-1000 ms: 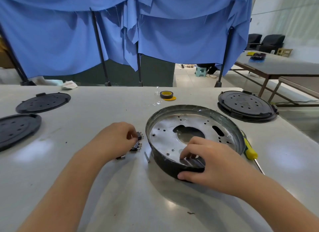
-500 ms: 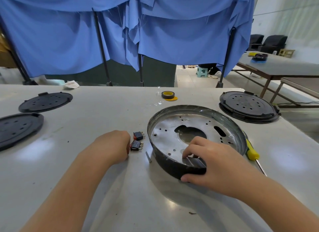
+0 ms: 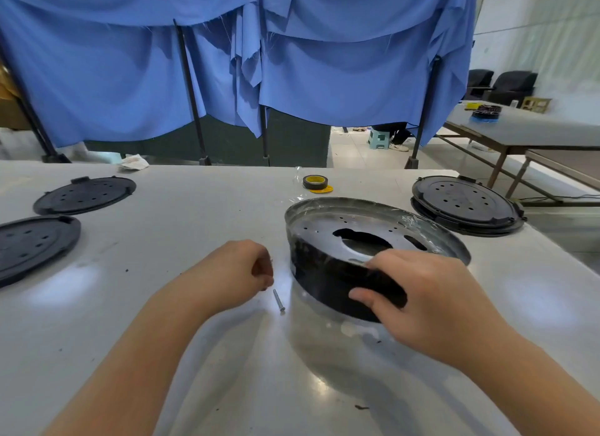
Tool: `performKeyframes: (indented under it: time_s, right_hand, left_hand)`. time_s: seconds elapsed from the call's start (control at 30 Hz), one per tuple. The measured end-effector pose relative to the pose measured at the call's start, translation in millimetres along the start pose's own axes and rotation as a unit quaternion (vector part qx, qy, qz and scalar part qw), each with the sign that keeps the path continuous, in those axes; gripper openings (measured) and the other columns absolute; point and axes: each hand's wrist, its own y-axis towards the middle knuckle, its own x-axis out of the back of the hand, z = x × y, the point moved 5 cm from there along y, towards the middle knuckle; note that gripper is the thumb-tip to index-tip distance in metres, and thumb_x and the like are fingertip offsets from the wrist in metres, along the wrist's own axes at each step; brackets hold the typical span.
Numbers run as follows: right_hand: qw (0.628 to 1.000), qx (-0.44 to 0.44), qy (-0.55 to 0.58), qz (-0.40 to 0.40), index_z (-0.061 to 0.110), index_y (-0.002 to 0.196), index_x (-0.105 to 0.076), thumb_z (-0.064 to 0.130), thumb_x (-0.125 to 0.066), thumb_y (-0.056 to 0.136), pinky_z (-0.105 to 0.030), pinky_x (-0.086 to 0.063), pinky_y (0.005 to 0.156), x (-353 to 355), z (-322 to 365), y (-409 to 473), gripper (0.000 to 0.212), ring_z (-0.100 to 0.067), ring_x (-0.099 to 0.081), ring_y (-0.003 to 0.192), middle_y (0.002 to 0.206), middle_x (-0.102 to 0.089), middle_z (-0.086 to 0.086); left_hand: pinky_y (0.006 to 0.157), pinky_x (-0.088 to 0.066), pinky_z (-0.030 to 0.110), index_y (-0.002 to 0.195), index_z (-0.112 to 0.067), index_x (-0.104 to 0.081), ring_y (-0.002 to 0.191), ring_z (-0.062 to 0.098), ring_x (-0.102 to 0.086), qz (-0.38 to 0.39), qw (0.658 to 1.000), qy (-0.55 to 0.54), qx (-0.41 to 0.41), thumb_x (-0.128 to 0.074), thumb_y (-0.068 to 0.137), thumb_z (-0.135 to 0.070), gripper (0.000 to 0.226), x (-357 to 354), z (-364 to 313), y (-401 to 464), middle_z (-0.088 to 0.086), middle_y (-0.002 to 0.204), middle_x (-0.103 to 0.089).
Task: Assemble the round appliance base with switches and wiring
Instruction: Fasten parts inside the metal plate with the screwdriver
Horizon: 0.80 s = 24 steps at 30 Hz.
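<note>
right hand (image 3: 431, 301) grips base (image 3: 344, 273) near rim — tilted | left hand (image 3: 232, 275) curled, contents perhaps hidden

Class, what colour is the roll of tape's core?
Yellow; the tape roll shows best in the head view.

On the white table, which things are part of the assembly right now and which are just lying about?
In use:
round metal appliance base, tilted up, gripped by the right hand
left hand, curled, contents hidden
small silver screw

Lying about:
three black round perforated covers
black-and-yellow tape roll
crumpled white paper
</note>
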Motion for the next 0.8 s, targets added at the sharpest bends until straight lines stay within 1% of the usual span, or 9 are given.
performKeyframes:
  time_s: [0.07, 0.17, 0.23, 0.33, 0.43, 0.5, 0.6, 0.7, 0.8]
  right_hand:
    - [0.999, -0.013, 0.020, -0.042, 0.017, 0.075, -0.063, 0.047, -0.052, 0.082, -0.027, -0.044, 0.043, 6.7, -7.1, 1.1, 0.033, -0.014, -0.054, 0.052, 0.061, -0.059, 0.009]
    - [0.993, -0.044, 0.055, -0.094, 0.013, 0.078, -0.064, 0.045, -0.054, 0.082, -0.033, -0.047, 0.046, 16.7, -17.9, 2.1, 0.034, -0.017, -0.056, 0.053, 0.062, -0.060, 0.006]
    - [0.987, -0.061, 0.069, -0.132, 0.011, 0.078, -0.063, 0.044, -0.055, 0.082, -0.030, -0.047, 0.046, 25.2, -22.7, 1.7, 0.034, -0.014, -0.055, 0.053, 0.062, -0.058, 0.007]
    - [0.970, -0.110, 0.118, -0.180, 0.012, 0.073, -0.059, 0.045, -0.054, 0.082, -0.029, -0.045, 0.043, 37.9, -31.4, 0.4, 0.034, -0.011, -0.054, 0.052, 0.058, -0.055, 0.006]
    - [0.939, -0.150, 0.211, -0.224, 0.022, 0.071, -0.054, 0.043, -0.055, 0.081, -0.010, -0.040, 0.045, 48.1, -38.7, -2.0, 0.023, -0.007, -0.057, 0.059, 0.056, -0.055, 0.008]
    - [0.918, -0.169, 0.263, -0.244, 0.023, 0.071, -0.055, 0.039, -0.058, 0.082, -0.004, -0.038, 0.045, 51.6, -43.3, -2.8, 0.020, -0.002, -0.058, 0.059, 0.064, -0.060, 0.008]
    - [0.897, -0.199, 0.301, -0.256, 0.017, 0.072, -0.058, 0.035, -0.060, 0.084, -0.008, -0.040, 0.045, 53.1, -53.3, -3.4, 0.022, -0.006, -0.056, 0.054, 0.063, -0.060, 0.006]
    - [0.863, -0.230, 0.366, -0.261, 0.019, 0.072, -0.062, 0.047, -0.060, 0.079, -0.011, -0.040, 0.043, 54.1, -63.5, -4.4, 0.029, -0.006, -0.053, 0.049, 0.056, -0.057, 0.007]
    - [0.820, -0.259, 0.443, -0.252, 0.013, 0.078, -0.067, 0.056, -0.067, 0.071, -0.013, -0.044, 0.045, 53.6, -72.8, -5.0, 0.043, -0.008, -0.056, 0.049, 0.058, -0.061, 0.004]
  left_hand:
    - [0.057, -0.041, 0.012, 0.072, -0.032, -0.062, 0.066, -0.001, -0.060, -0.015, 0.997, -0.068, -0.015, -0.069, 0.085, -0.026, 0.016, 1.8, -5.1, -0.1, -0.014, 0.074, -0.064]
    - [0.059, -0.054, 0.019, 0.076, -0.027, -0.070, 0.063, 0.003, -0.065, -0.048, 0.981, -0.183, -0.030, -0.074, 0.083, -0.026, 0.008, 5.6, -15.1, -2.7, -0.009, 0.068, -0.069]
    - [0.054, -0.051, 0.017, 0.075, -0.024, -0.072, 0.059, 0.003, -0.065, -0.076, 0.969, -0.231, -0.045, -0.075, 0.082, -0.022, 0.008, 8.4, -22.0, -4.7, -0.009, 0.065, -0.070]
    - [0.054, -0.045, 0.009, 0.075, -0.021, -0.073, 0.062, 0.004, -0.067, -0.118, 0.950, -0.283, -0.055, -0.073, 0.083, -0.016, 0.010, 11.7, -31.2, -8.5, -0.008, 0.066, -0.071]
    - [0.061, -0.047, 0.009, 0.077, -0.021, -0.075, 0.067, 0.004, -0.069, -0.151, 0.925, -0.343, -0.056, -0.073, 0.083, -0.013, 0.010, 15.1, -37.5, -12.4, -0.007, 0.069, -0.073]
    - [0.063, -0.051, 0.012, 0.078, -0.022, -0.076, 0.068, 0.006, -0.070, -0.168, 0.907, -0.382, -0.055, -0.073, 0.082, -0.011, 0.012, 18.7, -40.5, -15.0, -0.006, 0.070, -0.074]
    - [0.060, -0.051, 0.013, 0.075, -0.026, -0.077, 0.065, 0.008, -0.070, -0.191, 0.879, -0.433, -0.054, -0.075, 0.081, -0.009, 0.018, 24.0, -44.7, -19.1, -0.004, 0.071, -0.074]
    - [0.060, -0.051, 0.013, 0.075, -0.027, -0.078, 0.066, 0.011, -0.070, -0.209, 0.859, -0.461, -0.075, -0.074, 0.081, -0.007, 0.022, 28.4, -52.0, -24.7, -0.003, 0.072, -0.075]
    - [0.063, -0.052, 0.015, 0.077, -0.029, -0.078, 0.067, 0.013, -0.070, -0.246, 0.846, -0.463, -0.099, -0.073, 0.080, -0.006, 0.023, 34.1, -58.0, -30.8, -0.006, 0.075, -0.075]
